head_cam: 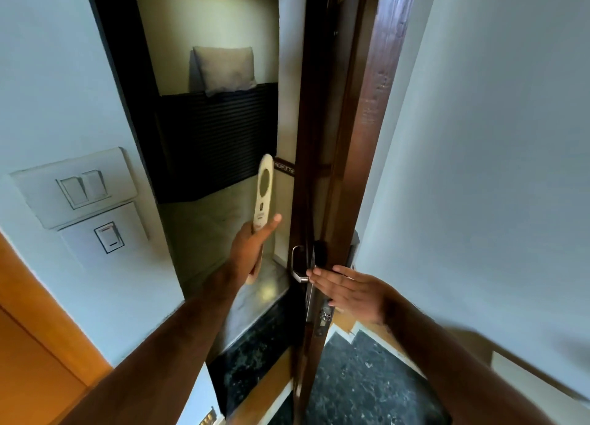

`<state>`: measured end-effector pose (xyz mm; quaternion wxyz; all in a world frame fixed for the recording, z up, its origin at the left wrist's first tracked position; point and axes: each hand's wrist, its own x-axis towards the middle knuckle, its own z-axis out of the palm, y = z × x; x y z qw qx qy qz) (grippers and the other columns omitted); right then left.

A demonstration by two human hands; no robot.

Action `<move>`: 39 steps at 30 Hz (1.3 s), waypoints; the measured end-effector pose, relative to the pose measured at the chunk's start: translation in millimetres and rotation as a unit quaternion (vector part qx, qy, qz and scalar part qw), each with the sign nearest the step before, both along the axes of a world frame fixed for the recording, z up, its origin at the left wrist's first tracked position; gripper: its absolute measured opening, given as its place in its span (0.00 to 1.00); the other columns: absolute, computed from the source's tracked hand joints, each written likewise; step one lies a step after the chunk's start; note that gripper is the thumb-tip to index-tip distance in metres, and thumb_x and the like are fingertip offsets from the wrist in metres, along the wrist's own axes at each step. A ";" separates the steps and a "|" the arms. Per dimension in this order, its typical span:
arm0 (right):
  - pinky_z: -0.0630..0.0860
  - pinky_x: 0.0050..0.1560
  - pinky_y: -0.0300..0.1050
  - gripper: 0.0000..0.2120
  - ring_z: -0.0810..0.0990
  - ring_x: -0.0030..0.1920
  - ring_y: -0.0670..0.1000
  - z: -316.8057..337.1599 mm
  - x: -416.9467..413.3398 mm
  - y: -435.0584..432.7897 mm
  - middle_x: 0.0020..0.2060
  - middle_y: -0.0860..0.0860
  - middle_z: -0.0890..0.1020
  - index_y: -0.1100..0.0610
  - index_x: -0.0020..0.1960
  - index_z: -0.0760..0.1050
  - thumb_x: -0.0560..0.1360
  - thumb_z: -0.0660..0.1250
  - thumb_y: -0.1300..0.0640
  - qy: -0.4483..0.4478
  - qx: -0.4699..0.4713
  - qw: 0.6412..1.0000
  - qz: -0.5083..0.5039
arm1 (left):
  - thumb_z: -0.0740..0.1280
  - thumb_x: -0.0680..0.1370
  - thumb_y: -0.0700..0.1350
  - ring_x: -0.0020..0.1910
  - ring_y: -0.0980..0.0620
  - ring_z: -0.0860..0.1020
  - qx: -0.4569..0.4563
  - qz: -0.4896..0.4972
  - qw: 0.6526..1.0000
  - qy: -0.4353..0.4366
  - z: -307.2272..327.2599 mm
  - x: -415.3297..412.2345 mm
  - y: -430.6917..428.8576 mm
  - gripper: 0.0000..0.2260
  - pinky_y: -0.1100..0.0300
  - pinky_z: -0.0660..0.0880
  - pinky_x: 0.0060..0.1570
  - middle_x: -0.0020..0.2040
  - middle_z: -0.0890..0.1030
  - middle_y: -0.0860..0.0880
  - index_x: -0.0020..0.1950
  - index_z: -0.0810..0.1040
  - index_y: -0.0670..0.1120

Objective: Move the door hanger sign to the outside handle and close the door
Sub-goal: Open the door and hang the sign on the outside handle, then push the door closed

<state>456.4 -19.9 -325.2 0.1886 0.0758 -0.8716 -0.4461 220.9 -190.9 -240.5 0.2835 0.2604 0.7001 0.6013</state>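
A cream door hanger sign [264, 191] with a round hole near its top stands upright in the doorway gap, and my left hand [252, 246] is shut on its lower part. The dark wooden door [367, 105] stands ajar, seen edge-on. A silver lever handle [297, 266] sticks out on the door's left face, just right of the sign's lower end. My right hand [348, 289] lies flat with fingers together against the door's edge at the lock plate [322, 313], fingertips beside the silver handle. The handle on the door's other face is mostly hidden.
Beyond the gap a grey pillow [225, 69] rests on a dark slatted panel [217, 137]. White wall switches [83, 188] sit on the left wall, above an orange wooden frame [41, 329]. A pale wall [495, 137] is to the right. Dark speckled floor [360, 383] lies below.
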 end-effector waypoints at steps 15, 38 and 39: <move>0.39 0.82 0.54 0.34 0.45 0.83 0.57 -18.5 22.2 49.6 0.82 0.54 0.59 0.65 0.83 0.48 0.87 0.50 0.44 -0.013 0.091 0.995 0.033 | 0.57 0.81 0.36 0.40 0.47 0.81 -0.235 -0.101 0.944 0.206 -103.7 -15.1 54.2 0.19 0.64 0.72 0.33 0.55 0.83 0.41 0.67 0.79 0.49; 0.37 0.82 0.58 0.40 0.42 0.83 0.62 -16.2 25.3 49.8 0.80 0.55 0.62 0.65 0.82 0.52 0.83 0.58 0.39 0.025 0.119 0.992 0.032 | 0.60 0.83 0.47 0.66 0.49 0.77 -0.179 -0.266 0.929 0.187 -184.9 109.8 49.0 0.31 0.52 0.77 0.59 0.74 0.70 0.52 0.81 0.49 0.63; 0.36 0.82 0.58 0.41 0.41 0.83 0.62 -14.4 24.6 47.7 0.79 0.52 0.63 0.65 0.82 0.52 0.83 0.59 0.37 0.022 0.117 0.993 0.025 | 0.59 0.84 0.43 0.73 0.47 0.72 -0.169 -0.261 0.933 0.179 -185.8 113.9 50.6 0.31 0.48 0.74 0.67 0.79 0.65 0.51 0.82 0.48 0.59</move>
